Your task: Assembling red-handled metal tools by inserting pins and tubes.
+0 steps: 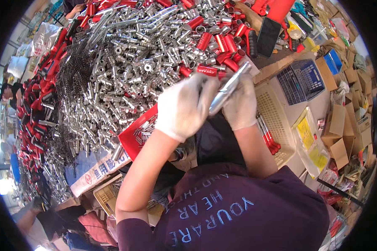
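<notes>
In front of my body, both hands in white gloves come together around a shiny silver metal tube [230, 88], which is held at a slant. My left hand [183, 106] is closed, with its thumb side against the tube. My right hand [241, 102] wraps it from the other side; some of its fingers are hidden behind it. Just beyond my left fingers is a red cylinder [207, 70]; whether they touch it I cannot tell. A large heap of silver metal fittings [125, 71] covers the bench beyond my hands, with several red sleeves [220, 44] at its right.
A red bin [132, 136] of small metal pins stands below my left wrist. To the right are a cream basket [276, 113] with red-handled tools [270, 140], a dark blue crate [301, 81] and cardboard boxes [341, 129]. A black phone [268, 37] lies by the heap.
</notes>
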Available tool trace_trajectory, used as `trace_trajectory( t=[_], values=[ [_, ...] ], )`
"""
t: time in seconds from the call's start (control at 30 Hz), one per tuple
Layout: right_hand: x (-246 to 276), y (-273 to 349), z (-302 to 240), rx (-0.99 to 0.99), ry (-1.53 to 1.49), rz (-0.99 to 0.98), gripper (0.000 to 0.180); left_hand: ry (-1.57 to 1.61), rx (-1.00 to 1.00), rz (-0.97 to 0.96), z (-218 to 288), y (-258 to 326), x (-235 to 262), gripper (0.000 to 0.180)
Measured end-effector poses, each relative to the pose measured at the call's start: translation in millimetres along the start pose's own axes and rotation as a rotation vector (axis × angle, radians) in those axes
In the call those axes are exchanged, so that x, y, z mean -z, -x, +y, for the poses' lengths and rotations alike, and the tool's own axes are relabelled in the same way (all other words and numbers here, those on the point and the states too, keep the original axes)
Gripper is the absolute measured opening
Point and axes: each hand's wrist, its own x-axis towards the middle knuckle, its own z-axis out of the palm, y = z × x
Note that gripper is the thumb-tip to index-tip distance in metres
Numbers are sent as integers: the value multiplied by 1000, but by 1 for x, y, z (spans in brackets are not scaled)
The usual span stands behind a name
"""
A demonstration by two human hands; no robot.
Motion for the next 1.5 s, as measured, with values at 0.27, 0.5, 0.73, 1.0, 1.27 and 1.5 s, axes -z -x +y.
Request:
trace_trajectory(
  t=[0.27, 0.5, 0.73, 1.0, 1.27, 1.5],
  values=[
    [28, 1, -30, -763, -913, -94, 49, -718, -185, 38, -73, -68, -83, 18],
    [40, 15, -31, -683, -606, -342, 51, 116, 28, -2, -25, -18, 15, 31],
    [-4, 17, -64, -473, 183, -1267, 29, 23, 119, -360, -15, 57, 85, 38],
    [-81, 59, -88, -78, 359, -962, 49, -204, 479, 99, -2, 108, 75, 25],
    [-97, 54, -76, -131, 284, -903, 34, -946, 1523, 264, -196, 264, 204, 34],
    [-109, 57, -67, -107, 326, -972, 34, -843, 1488, 278, -238, 348, 216, 40]
  ],
)
